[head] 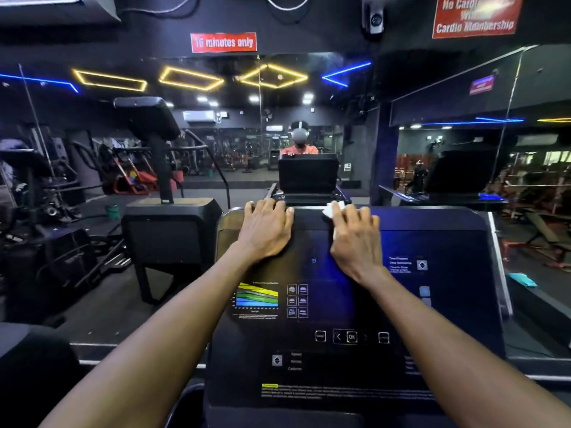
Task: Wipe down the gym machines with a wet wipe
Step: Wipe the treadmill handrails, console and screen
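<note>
Mirrored walls, neon ceiling strips and rows of dark exercise equipment frame this gym floor, where we stand at a treadmill console (355,304) with both arms stretched forward. Our right hand (357,239) presses a white wet wipe (333,209) flat against the far edge of the console, fingers laid over it and lightly curled round its near part, with a corner of the wipe showing past the fingertips. Our left hand (268,230) rests just beside it on the same far edge, fingers straight and spread, holding nothing and seemingly steadying us. Two red signs hang on the far wall: a time-limit sign (223,42) above the mirror (216,125) and a membership notice (475,15) at the far right. To the left stands another machine (170,230), and a teal cloth (522,279) lies on a ledge to the right.

We judge the job to be at an early stage on this machine: the wipe sits at the top rim, while the near stretch of the panel, with its coloured chart (257,298), button row (351,337) and printed warning strip, lies below both hands and looks not yet reached. Whether the panel is already damp, we cannot tell. Neighbouring machines on either side presumably remain to be done.
</note>
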`<state>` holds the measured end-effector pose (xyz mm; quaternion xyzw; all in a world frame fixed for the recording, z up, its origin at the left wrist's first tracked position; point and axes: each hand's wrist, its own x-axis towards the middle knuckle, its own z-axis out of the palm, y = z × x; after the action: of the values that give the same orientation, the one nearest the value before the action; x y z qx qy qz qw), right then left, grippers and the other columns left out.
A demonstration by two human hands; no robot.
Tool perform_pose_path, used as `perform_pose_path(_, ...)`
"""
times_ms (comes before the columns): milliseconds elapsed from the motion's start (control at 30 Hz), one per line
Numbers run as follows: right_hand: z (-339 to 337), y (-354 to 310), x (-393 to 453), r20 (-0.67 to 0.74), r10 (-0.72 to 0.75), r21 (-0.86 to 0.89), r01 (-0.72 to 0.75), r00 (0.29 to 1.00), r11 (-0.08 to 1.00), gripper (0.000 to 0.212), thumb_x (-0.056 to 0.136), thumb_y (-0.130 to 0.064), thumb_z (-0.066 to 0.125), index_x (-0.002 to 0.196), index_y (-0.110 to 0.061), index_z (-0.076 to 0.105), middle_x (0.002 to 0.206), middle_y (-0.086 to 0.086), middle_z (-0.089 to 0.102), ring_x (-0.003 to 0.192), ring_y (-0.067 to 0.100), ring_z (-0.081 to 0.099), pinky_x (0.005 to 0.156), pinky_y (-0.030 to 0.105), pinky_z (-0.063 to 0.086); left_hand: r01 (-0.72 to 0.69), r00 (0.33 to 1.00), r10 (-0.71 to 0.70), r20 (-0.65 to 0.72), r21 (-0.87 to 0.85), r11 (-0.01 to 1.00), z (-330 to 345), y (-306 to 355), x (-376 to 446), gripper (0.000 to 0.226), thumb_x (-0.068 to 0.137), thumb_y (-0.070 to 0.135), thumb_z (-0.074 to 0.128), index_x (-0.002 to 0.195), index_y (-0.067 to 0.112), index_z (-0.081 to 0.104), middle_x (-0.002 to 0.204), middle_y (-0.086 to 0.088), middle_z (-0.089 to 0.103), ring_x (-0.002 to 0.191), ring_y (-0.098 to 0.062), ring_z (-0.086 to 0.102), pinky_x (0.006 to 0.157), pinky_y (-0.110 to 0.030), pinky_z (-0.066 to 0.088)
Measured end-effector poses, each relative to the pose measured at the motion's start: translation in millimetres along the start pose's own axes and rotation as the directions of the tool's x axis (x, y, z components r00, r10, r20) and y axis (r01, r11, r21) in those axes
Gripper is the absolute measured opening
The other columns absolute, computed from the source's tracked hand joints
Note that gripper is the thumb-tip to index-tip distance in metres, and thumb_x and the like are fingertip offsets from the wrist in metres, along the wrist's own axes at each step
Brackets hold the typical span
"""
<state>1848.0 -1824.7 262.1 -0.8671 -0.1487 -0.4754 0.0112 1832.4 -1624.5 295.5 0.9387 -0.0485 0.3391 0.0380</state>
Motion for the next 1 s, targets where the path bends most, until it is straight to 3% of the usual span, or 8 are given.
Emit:
perform_pose_path(100,-1,7,1,-0.015,0.044,0.02,-0.044,0.999,0.999,0.05,0.082,-0.013,0.049,0.131,-0.004,0.056,0.103,0.014,0.057,0.085,0.033,0.046,0.068,0.042,0.035,-0.014,1.0,0.014,0.002,0.018,1.0,3,16,3,0.047,0.101,0.043,0.021,0.11,0.016,0.059,0.114,-0.013,0.063,0.11,-0.033,0.056,0.1,-0.05,0.035)
perform_pose_path(200,-3,-8,9,-0.016,-0.079,0.045,0.079,0.997,0.996,0.045,0.085,-0.017,0.056,0.128,-0.006,0.057,0.102,0.011,0.059,0.086,0.032,0.049,0.069,0.043,0.039,-0.05,0.998,0.05,0.025,0.012,0.999,6,44,10,0.036,0.102,0.038,0.028,0.106,0.016,0.057,0.114,-0.011,0.062,0.108,-0.034,0.056,0.096,-0.048,0.036)
perform_pose_path(267,-6,2,9,-0.001,-0.122,0.022,0.122,0.992,0.992,0.043,0.087,-0.02,0.051,0.128,-0.007,0.057,0.102,0.009,0.059,0.086,0.031,0.051,0.068,0.042,0.039,-0.07,0.997,0.069,0.04,0.004,0.998,9,59,15,0.034,0.102,0.035,0.028,0.104,0.016,0.056,0.114,-0.009,0.062,0.109,-0.033,0.056,0.096,-0.048,0.036)
perform_pose_path(367,-6,49,-3,0.004,-0.045,0.006,0.045,0.999,0.999,0.052,0.083,-0.019,0.038,0.131,-0.007,0.057,0.103,0.012,0.058,0.086,0.034,0.049,0.068,0.043,0.037,-0.056,0.998,0.056,0.018,-0.002,0.998,13,66,17,0.035,0.103,0.035,0.029,0.108,0.016,0.058,0.116,-0.008,0.063,0.11,-0.033,0.056,0.096,-0.047,0.036)
perform_pose_path(533,-4,84,-6,-0.015,0.063,-0.007,-0.063,0.998,0.998,0.047,0.078,-0.009,0.054,0.124,-0.005,0.059,0.1,0.014,0.056,0.085,0.035,0.046,0.068,0.043,0.034,-0.025,1.0,0.025,0.016,0.044,0.999,15,77,19,0.035,0.103,0.034,0.028,0.106,0.014,0.056,0.116,-0.009,0.063,0.11,-0.034,0.056,0.097,-0.049,0.035)
perform_pose_path(733,-12,82,-2,-0.002,-0.125,-0.037,0.125,0.992,0.991,0.047,0.083,-0.018,0.038,0.123,-0.008,0.06,0.1,0.01,0.058,0.086,0.033,0.05,0.068,0.042,0.036,-0.044,0.996,0.044,0.071,0.0,0.999,19,123,28,0.035,0.102,0.035,0.026,0.106,0.014,0.054,0.116,-0.01,0.062,0.111,-0.033,0.055,0.099,-0.057,0.035)
perform_pose_path(900,-10,165,-23,-0.014,0.137,-0.071,-0.138,0.99,0.988,0.037,0.083,-0.013,0.044,0.117,-0.008,0.059,0.1,0.015,0.053,0.087,0.035,0.046,0.069,0.045,0.033,-0.025,0.999,0.024,0.037,0.02,0.999,23,131,28,0.036,0.103,0.035,0.026,0.109,0.014,0.054,0.12,-0.012,0.062,0.111,-0.036,0.054,0.1,-0.058,0.034)
perform_pose_path(1000,-10,156,-18,-0.032,0.156,-0.052,-0.157,0.987,0.986,0.032,0.081,-0.011,0.05,0.111,-0.008,0.06,0.1,0.015,0.053,0.087,0.034,0.047,0.069,0.043,0.032,-0.04,0.998,0.042,0.054,-0.027,0.999,24,151,32,0.036,0.103,0.036,0.025,0.105,0.013,0.053,0.119,-0.012,0.062,0.113,-0.035,0.054,0.101,-0.059,0.033)
